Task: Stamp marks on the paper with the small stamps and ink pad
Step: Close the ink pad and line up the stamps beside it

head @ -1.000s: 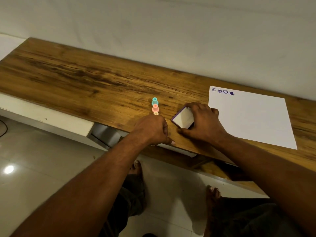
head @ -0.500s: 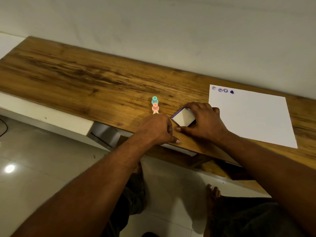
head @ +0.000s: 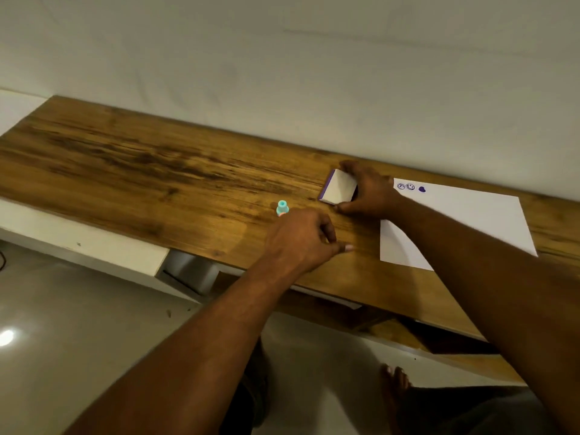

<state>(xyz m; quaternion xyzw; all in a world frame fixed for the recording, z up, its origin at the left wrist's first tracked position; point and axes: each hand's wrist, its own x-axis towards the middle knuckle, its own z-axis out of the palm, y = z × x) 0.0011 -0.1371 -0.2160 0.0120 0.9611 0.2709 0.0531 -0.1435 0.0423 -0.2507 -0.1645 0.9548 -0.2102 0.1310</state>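
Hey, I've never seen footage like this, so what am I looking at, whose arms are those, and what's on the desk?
There is no machine here. A person wears a camera on the head, so the one picture looks forward and down at their own two arms. The wooden desk stands against a plain wall. The right hand grips a small white ink pad with a purple edge, tilted up off the wood. The left hand rests curled beside a row of little stamps; only the teal stamp shows clearly, and whether the hand holds one is hidden. To the right lies white paper with three purple marks visible in its far corner.
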